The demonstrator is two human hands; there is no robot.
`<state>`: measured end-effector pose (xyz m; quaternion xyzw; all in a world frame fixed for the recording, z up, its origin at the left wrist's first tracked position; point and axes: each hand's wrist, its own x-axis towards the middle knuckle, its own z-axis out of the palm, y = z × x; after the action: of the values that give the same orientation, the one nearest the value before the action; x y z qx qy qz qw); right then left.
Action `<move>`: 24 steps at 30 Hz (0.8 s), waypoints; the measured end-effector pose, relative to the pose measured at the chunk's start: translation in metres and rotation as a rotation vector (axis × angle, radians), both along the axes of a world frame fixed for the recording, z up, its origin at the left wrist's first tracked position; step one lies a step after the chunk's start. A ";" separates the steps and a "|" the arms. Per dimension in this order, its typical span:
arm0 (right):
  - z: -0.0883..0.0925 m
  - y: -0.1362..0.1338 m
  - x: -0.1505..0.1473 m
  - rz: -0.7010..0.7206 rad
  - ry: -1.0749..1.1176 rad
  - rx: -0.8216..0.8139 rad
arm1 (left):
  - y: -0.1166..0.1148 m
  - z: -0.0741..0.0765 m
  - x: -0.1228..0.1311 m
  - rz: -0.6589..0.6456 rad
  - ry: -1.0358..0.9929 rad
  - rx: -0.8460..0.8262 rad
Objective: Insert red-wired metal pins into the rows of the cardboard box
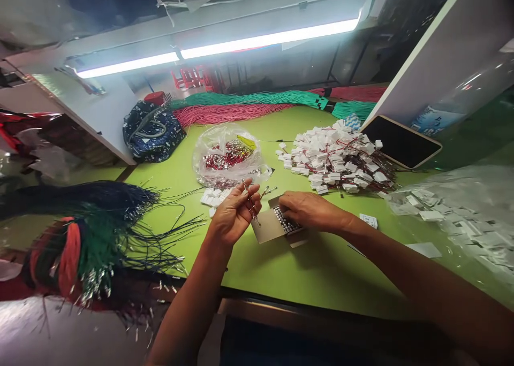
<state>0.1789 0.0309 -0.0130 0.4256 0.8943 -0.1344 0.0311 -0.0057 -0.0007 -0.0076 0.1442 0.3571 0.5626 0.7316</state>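
Note:
My left hand point(236, 211) is closed on a small bunch of thin wires with metal terminals point(257, 197), held just above the green table point(281, 269). My right hand point(309, 210) rests palm down on a small flat cardboard box point(270, 228), fingers curled over a row of small metal parts point(286, 220) inside it. What its fingertips grip, if anything, is hidden. A few white connectors point(212, 197) lie just left of my left hand.
A clear plastic bag of red wired parts point(227, 157) sits behind my hands. A heap of white connectors with wires point(339, 160) lies at right, beside a dark tablet point(401, 141). Bundles of dark, green and red wires point(92, 232) spread at left. A dark bag point(151, 128) stands at the back.

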 end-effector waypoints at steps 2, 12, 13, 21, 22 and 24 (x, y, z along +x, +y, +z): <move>0.003 -0.002 0.002 -0.016 0.032 0.011 | -0.001 0.000 0.001 -0.017 0.014 0.013; 0.001 -0.005 0.015 -0.190 0.605 -0.181 | -0.007 0.000 0.009 -0.084 0.134 0.072; -0.001 -0.005 0.016 -0.222 0.721 -0.259 | -0.007 -0.001 0.010 -0.097 0.152 0.078; 0.002 -0.010 0.019 -0.397 1.421 -0.501 | -0.013 -0.007 0.018 -0.141 0.471 0.189; 0.003 -0.012 0.017 -0.387 1.456 -0.493 | -0.015 -0.007 0.019 -0.142 0.528 0.220; 0.007 -0.017 0.013 -0.350 1.492 -0.464 | -0.018 -0.008 0.022 -0.140 0.654 0.287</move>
<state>0.1919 0.0142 -0.0063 0.3405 0.5485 -0.5693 -0.5090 0.0164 -0.0185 -0.0152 0.4417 0.4789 0.4797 0.5878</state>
